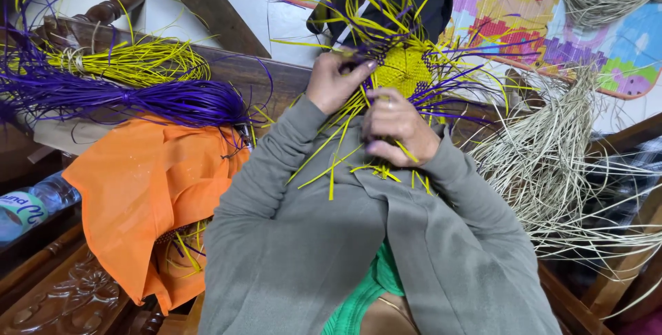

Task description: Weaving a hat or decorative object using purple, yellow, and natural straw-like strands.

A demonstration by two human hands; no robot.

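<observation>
L hand [334, 81] + R hand [394, 124] gripping yellow-purple woven piece [403, 69].

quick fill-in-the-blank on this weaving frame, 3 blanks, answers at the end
1. Both hands, left hand and right hand, work a woven piece made of purple and ____ strips.
2. The loose bundle of purple strips lies above a cloth coloured ____.
3. The heap of undyed straw lies on the person's ____ side.

Answers: yellow; orange; right
</observation>
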